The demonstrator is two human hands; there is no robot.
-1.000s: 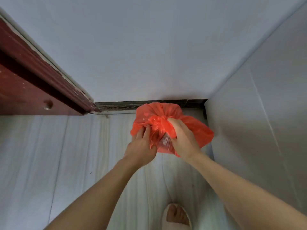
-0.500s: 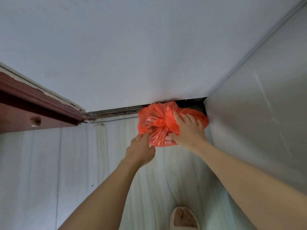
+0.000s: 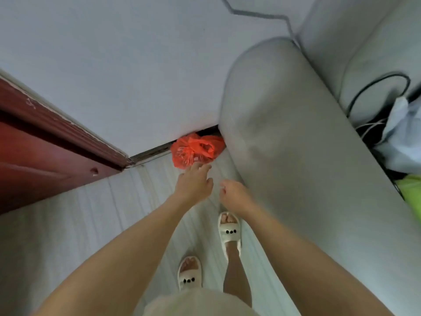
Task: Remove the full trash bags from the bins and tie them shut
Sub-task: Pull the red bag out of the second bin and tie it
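A knotted red trash bag lies on the pale floor in the corner where the white wall meets the grey sofa arm. My left hand hovers just below the bag, fingers spread, its fingertips close to the bag's lower edge and holding nothing. My right hand is lower and to the right, apart from the bag, with the fingers loosely curled and empty. No bin is in view.
A grey sofa arm fills the right side. A dark red door stands at the left. On the sofa seat lie a black cable and a pale plastic bag. My feet in white slippers stand on the floor.
Both hands have let go of the red bag and drawn back toward me. The bag now rests in the corner. The view has risen and shows the sofa.
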